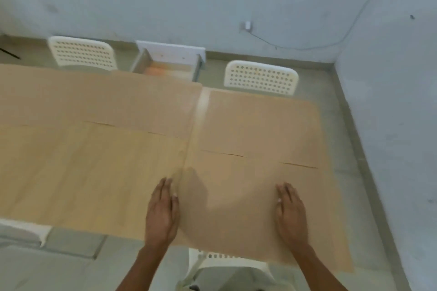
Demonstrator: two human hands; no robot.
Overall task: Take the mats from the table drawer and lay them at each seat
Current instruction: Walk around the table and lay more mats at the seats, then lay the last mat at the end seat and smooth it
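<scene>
Tan mats cover the table. The near right mat (248,196) lies at the seat in front of me, and both hands rest flat on it. My left hand (163,210) presses its left edge, fingers together. My right hand (292,212) presses its right half. A far right mat (260,123) lies beyond it, a far left mat (106,97) and a near left mat (78,172) fill the left side. The table drawer (169,61) stands pulled out at the far edge, with something orange inside.
White perforated chairs stand at the far left (82,53), the far right (261,77) and right below me (227,267). Another white chair corner (26,229) shows at the near left. Grey walls close the right side and back; a cable hangs there.
</scene>
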